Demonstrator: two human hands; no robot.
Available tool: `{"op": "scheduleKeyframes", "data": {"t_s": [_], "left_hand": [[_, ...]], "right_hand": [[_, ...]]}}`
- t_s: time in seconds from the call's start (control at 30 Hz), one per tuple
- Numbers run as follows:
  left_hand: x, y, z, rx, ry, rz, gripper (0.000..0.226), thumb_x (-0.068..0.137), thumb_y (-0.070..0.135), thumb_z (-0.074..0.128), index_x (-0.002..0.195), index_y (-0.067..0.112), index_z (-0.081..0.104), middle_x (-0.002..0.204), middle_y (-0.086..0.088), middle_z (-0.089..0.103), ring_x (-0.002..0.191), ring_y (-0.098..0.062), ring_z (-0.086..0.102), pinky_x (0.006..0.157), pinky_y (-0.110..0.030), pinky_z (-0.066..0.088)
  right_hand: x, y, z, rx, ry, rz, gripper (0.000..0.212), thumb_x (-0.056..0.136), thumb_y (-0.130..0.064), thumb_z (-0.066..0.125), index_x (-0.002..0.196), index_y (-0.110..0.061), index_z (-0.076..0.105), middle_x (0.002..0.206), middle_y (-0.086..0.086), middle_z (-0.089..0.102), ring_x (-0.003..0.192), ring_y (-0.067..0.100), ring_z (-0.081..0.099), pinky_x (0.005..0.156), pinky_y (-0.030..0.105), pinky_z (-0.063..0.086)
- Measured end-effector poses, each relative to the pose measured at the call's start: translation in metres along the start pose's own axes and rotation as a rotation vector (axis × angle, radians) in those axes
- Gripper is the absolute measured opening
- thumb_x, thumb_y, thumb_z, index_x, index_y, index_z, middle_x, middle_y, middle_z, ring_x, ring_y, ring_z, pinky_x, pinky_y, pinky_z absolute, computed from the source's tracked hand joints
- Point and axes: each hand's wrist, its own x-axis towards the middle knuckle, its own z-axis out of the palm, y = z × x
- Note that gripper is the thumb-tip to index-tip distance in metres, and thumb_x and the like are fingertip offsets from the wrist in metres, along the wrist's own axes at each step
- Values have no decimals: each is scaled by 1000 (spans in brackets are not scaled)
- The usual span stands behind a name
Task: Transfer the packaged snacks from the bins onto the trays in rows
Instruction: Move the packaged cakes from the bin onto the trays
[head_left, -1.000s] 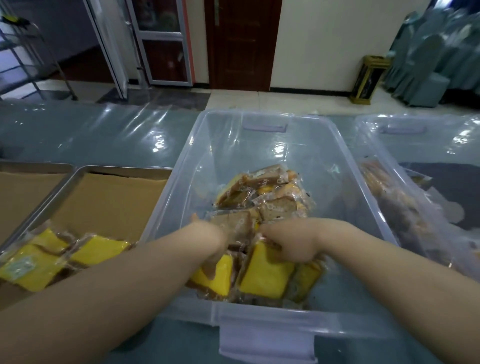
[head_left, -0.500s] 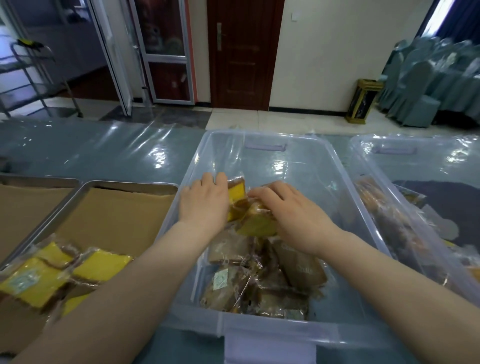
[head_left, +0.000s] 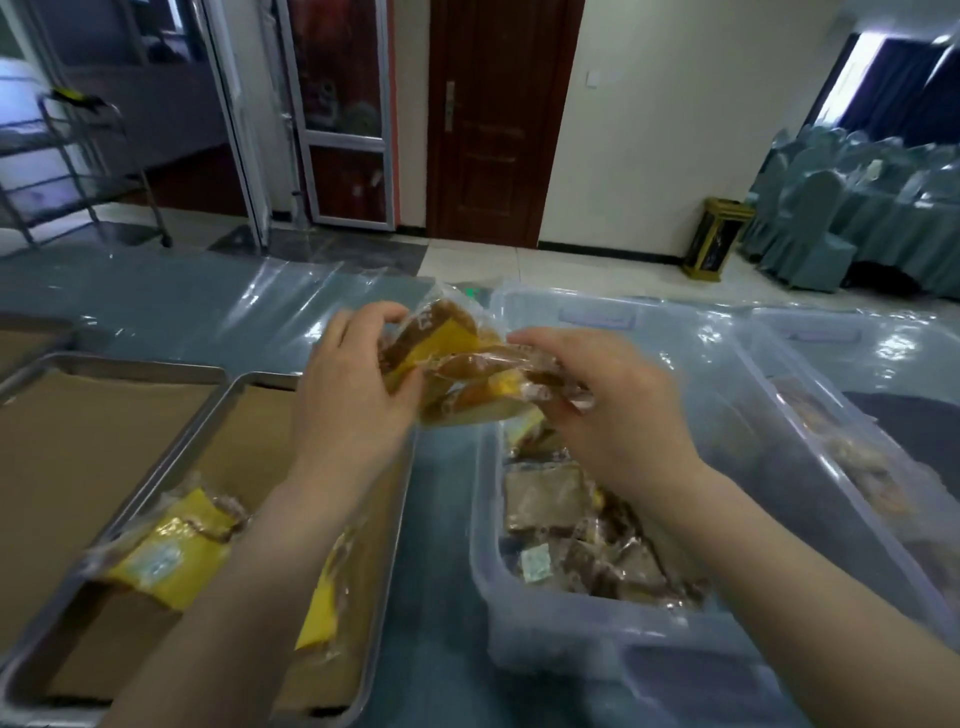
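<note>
Packaged snacks (head_left: 561, 525) lie heaped in the clear bin (head_left: 571, 636), right of the paper-lined tray (head_left: 382, 597), where a few yellow packets (head_left: 166, 545) sit at its near end. The left hand (head_left: 353, 395) and right hand (head_left: 597, 410) curl their fingers round a bundle (head_left: 457, 369), raised over the gap between bin and tray, likely to clear both rims.

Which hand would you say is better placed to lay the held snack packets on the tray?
Left, probably: the left hand grips the packets above the tray; the right hand, also gripping, is over the bin.
</note>
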Motion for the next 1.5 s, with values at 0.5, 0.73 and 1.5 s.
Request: {"op": "scheduleKeyframes", "data": {"t_s": [0.5, 0.73, 1.5], "left_hand": [[-106, -233, -101, -163, -197, -707, 48, 87, 15, 62, 129, 23, 40, 111, 10, 54, 100, -14, 54, 80, -38, 48], [-139, -273, -94, -140, -264, -856, 54, 87, 13, 61, 133, 26, 36, 111, 9, 55, 95, -17, 55, 77, -35, 46], [-6, -84, -60, 209, -425, 61, 64, 91, 25, 54, 147, 24, 23, 157, -1, 13, 144, -16, 2, 113, -30, -1]], "right_hand": [[-31, -128, 169, 118, -593, 225, 54, 82, 0, 55, 129, -27, 57, 119, -3, 66, 109, 23, 59, 88, 40, 49], [-87, -155, 249, 145, -490, 484, 59, 83, -1, 60, 135, -27, 48, 142, -6, 47, 128, 20, 43, 106, 38, 38], [35, -68, 64, -40, -489, 291, 51, 93, -35, 57, 140, -23, 44, 150, -4, 37, 141, 13, 24, 100, 8, 7]]}}
